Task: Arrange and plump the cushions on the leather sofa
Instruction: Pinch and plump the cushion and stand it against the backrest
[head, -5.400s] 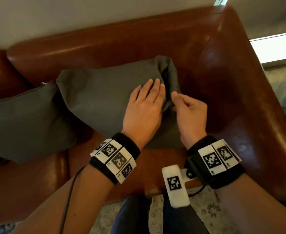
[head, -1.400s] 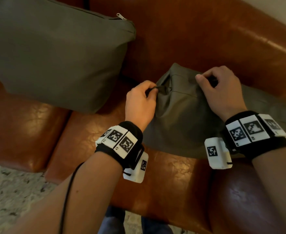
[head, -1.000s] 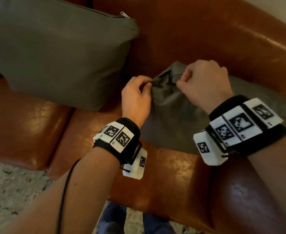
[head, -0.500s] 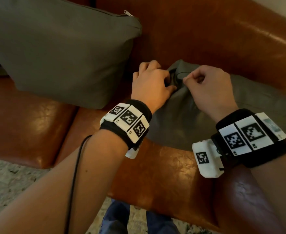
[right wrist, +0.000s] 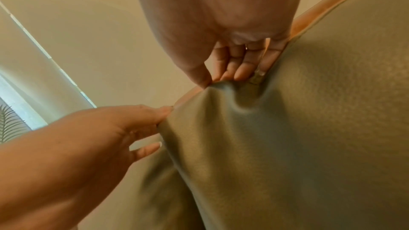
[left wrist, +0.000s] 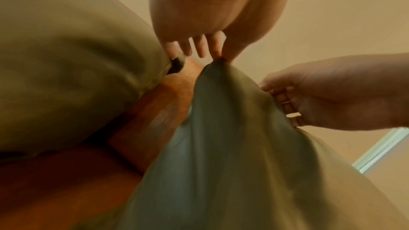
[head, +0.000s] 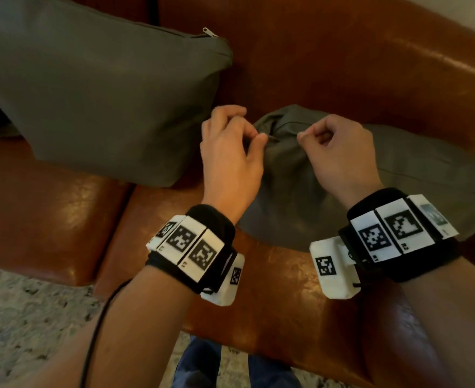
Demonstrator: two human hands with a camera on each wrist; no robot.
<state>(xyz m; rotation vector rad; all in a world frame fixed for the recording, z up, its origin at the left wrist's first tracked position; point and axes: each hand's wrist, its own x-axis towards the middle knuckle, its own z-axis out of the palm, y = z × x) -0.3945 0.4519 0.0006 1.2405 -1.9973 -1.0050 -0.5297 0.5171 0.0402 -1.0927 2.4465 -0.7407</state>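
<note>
A limp grey-green cushion (head: pixel 398 177) lies flat on the brown leather sofa seat (head: pixel 272 289), its left corner bunched up. My left hand (head: pixel 258 135) pinches that corner between thumb and fingertips. My right hand (head: pixel 300 135) pinches the fabric edge a short way to the right. In the left wrist view the left hand (left wrist: pixel 221 57) lifts the cushion (left wrist: pixel 232 146) into a peak. The right wrist view shows my right hand (right wrist: pixel 212 81) gripping a fold of the cushion (right wrist: pixel 287 128). A fuller grey-green cushion (head: pixel 104 102) with a zip leans at the back left.
The sofa backrest (head: pixel 356 57) runs behind both cushions. Speckled floor (head: pixel 20 317) lies in front of the seat edge at the lower left. A black cable (head: pixel 96 331) hangs along my left forearm. My legs in blue (head: pixel 200 365) stand against the sofa front.
Half a second ago my hands sat close together over the cushion corner. They have since drawn slightly apart, each pinching fabric. The cushion corner is raised and stretched between them.
</note>
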